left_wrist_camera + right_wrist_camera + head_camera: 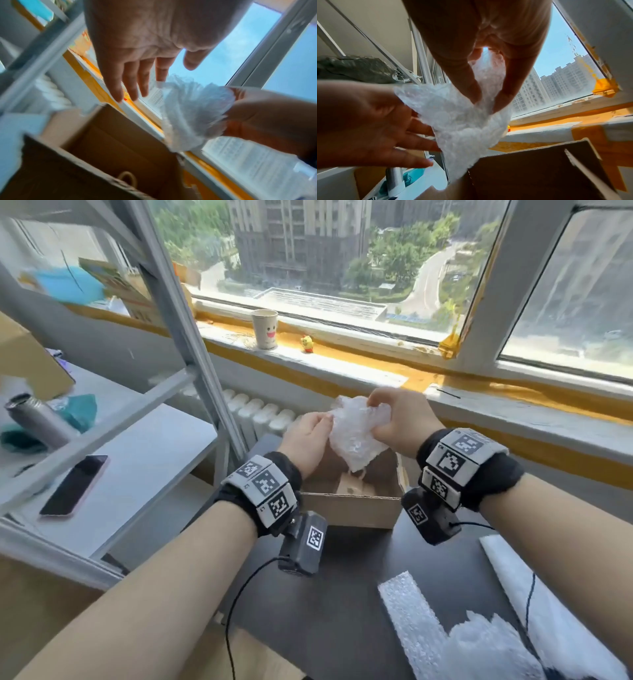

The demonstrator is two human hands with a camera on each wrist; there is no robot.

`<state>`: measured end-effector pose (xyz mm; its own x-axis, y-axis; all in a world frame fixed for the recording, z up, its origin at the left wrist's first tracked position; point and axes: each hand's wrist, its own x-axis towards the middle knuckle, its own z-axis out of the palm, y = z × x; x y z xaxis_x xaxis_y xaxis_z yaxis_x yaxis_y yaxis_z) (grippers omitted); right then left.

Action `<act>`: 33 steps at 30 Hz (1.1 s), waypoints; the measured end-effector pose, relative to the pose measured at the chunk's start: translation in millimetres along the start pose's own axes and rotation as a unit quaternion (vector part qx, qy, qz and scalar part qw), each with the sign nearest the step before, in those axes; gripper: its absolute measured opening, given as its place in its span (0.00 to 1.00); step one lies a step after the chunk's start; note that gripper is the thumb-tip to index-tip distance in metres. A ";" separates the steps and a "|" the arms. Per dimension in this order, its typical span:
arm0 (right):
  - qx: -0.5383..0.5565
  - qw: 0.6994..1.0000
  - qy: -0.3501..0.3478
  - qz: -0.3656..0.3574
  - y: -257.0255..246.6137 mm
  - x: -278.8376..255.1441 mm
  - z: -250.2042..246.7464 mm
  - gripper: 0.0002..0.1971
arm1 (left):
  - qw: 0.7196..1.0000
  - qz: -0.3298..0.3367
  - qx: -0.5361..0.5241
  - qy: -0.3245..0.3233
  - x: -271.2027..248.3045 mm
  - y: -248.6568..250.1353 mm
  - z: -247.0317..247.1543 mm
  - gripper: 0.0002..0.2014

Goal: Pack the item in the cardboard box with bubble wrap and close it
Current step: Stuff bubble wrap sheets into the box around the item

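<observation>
A crumpled piece of bubble wrap (pixel 356 436) (pixel 193 108) (pixel 462 117) hangs over the open cardboard box (pixel 346 510) (pixel 109 135) (pixel 530 169). My right hand (pixel 380 412) (pixel 486 100) (pixel 240 115) grips the wrap's upper part, thumb and fingers curled into it. My left hand (pixel 318 426) (pixel 150 81) (pixel 412 142) is on the wrap's left side with straight, spread fingers touching its edge. Inside the box lies a small brown item with a loop handle (pixel 352 484) (pixel 127 177), partly hidden by the wrap and my left wrist.
The box stands on a dark table (pixel 342 577) below the windowsill. More bubble wrap (pixel 411 621) and a white foam sheet (pixel 548 611) lie near right. A phone (pixel 73 486) and metal bottle (pixel 37 419) sit on the left shelf; its frame (pixel 178 313) stands close. A paper cup (pixel 265 328) is on the sill.
</observation>
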<state>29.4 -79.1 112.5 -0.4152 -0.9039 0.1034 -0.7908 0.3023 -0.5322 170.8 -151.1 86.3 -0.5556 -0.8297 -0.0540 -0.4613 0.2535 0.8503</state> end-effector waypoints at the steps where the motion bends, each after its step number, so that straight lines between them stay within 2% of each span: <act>1: 0.001 1.000 0.000 0.010 -2.8 4.1 3.3 0.20 | 0.997 0.010 0.071 0.013 5.7 -12.8 -4.9 0.18; 3: -0.002 1.000 0.001 0.026 -6.9 11.9 9.5 0.19 | 0.980 -0.010 0.197 -0.017 15.6 -39.2 -11.8 0.16; 6: -0.007 0.999 -0.012 0.048 -11.1 22.4 18.9 0.19 | 0.939 -0.071 0.314 -0.123 22.0 -68.5 -15.4 0.18; 8: -0.023 0.997 -0.032 0.062 -13.5 26.2 27.4 0.19 | 0.932 -0.075 0.319 -0.158 24.4 -81.6 -14.8 0.22; 11: -0.079 0.991 -0.084 0.064 -17.5 26.1 45.8 0.20 | 0.939 -0.032 0.296 -0.170 28.4 -93.4 -10.4 0.30; 15: -0.156 0.972 -0.163 0.061 -21.9 26.5 75.8 0.17 | 0.945 -0.005 0.284 -0.163 26.4 -96.1 -3.8 0.26; 17: -0.217 0.950 -0.217 0.050 -27.1 27.8 88.1 0.17 | 0.947 0.001 0.284 -0.152 22.6 -98.2 -2.8 0.25; 19: -0.278 0.922 -0.267 0.037 -32.5 27.2 98.6 0.18 | 0.946 -0.001 0.288 -0.145 16.5 -100.5 -2.5 0.29; 21: -0.351 0.874 -0.335 -0.010 -32.0 31.2 117.3 0.19 | 0.946 0.001 0.293 -0.140 10.4 -101.8 -2.5 0.33; 24: -0.409 0.816 -0.399 -0.086 -31.3 35.7 140.8 0.20 | 0.947 0.005 0.291 -0.137 3.1 -102.6 -2.1 0.35; 27: -0.407 0.819 -0.402 -0.050 -29.8 39.0 139.7 0.19 | 0.948 0.000 0.286 -0.137 -0.4 -102.5 -2.0 0.35; 31: -0.403 0.814 -0.408 -0.095 -21.5 37.0 148.5 0.19 | 0.949 0.001 0.287 -0.129 -4.2 -102.5 -0.3 0.37; 32: -0.389 0.821 -0.408 -0.086 -19.8 37.1 151.8 0.19 | 0.949 0.000 0.288 -0.128 -5.7 -102.8 0.5 0.37; 33: -0.353 0.847 -0.391 -0.074 -18.4 36.2 150.2 0.21 | 0.949 -0.003 0.288 -0.127 -7.7 -103.2 1.0 0.37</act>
<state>96.5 -162.9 -0.2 -0.0812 -0.7880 -0.6103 -0.9946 0.0247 0.1004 221.9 -170.4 -1.6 -0.6667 -0.7037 -0.2455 -0.7264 0.5397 0.4256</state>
